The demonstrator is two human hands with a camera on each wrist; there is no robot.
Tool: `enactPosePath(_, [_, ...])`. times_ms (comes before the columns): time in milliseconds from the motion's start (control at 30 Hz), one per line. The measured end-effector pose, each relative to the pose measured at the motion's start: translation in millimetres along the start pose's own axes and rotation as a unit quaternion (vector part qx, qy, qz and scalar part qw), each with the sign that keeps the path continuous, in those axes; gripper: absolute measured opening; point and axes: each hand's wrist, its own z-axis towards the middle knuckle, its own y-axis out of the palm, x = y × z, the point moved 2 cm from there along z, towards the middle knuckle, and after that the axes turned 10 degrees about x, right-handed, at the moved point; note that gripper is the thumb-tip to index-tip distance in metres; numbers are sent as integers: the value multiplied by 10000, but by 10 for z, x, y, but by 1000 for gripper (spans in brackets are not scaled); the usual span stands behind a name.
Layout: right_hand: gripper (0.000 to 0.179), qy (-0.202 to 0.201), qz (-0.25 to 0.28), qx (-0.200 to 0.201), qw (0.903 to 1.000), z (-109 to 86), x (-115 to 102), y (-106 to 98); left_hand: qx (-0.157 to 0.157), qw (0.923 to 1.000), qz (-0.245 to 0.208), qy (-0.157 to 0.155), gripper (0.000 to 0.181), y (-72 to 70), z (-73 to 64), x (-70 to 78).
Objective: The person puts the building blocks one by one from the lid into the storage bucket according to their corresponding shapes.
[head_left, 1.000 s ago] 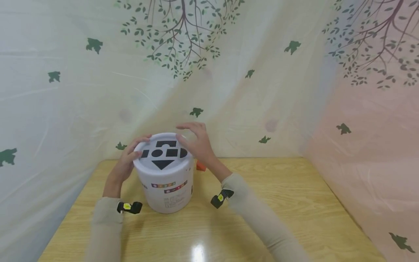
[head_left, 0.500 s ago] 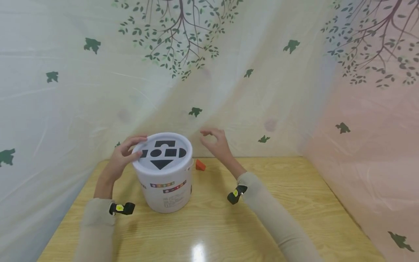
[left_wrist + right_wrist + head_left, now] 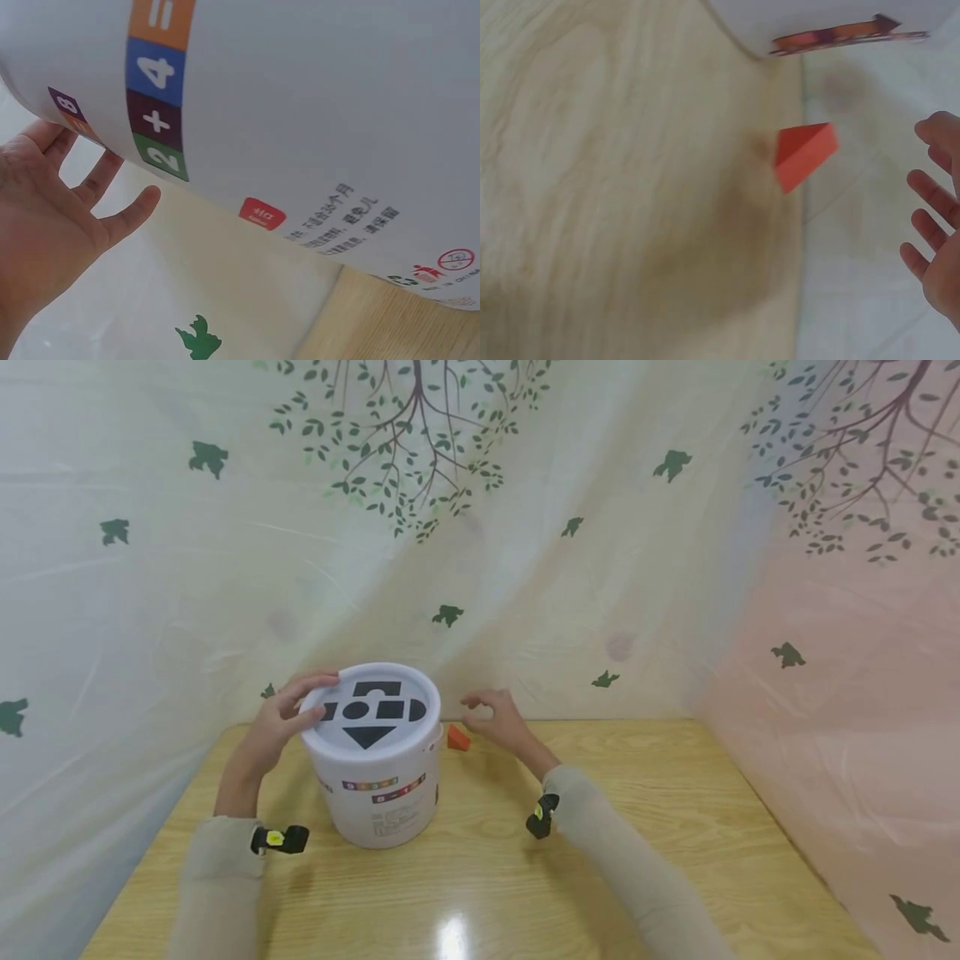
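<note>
A white bucket (image 3: 382, 802) stands upright on the table, its lid (image 3: 337, 739) marked with black shapes: an arch, a circle, rectangles, a half circle and a triangle. My left hand (image 3: 273, 722) rests at the left edge of the lid, thumb and fingertips over the rim. In the left wrist view, the other fingers (image 3: 131, 214) spread loosely beside the printed bucket wall. Just right of the bucket lies an orange-red triangular block (image 3: 458, 738). My right hand (image 3: 502, 722) hovers to the right of that block, fingers loosely bent and holding nothing.
The wooden table (image 3: 637, 827) ends at the back against a pale cloth curtain (image 3: 525, 635) printed with trees and green birds. A thin handle hangs at the bucket's right side. Each wrist wears a small black camera (image 3: 281, 839).
My right hand has left the lid's right side, moved right and then lowered towards the orange-red block. My left hand has shifted slightly left, staying on the lid's edge.
</note>
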Motion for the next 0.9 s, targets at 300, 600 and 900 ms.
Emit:
enactPosePath(300, [40, 195, -492, -233, 9983, -60, 171, 179, 10, 9999, -93, -144, 45, 28, -24, -79])
enactPosePath(600, [37, 212, -998, -492, 9936, -61, 215, 327, 104, 9997, -130, -158, 43, 36, -37, -91])
enactPosePath(900, [45, 300, -1180, -545, 9911, -82, 214, 396, 123, 9996, -148, -223, 43, 39, -44, -65])
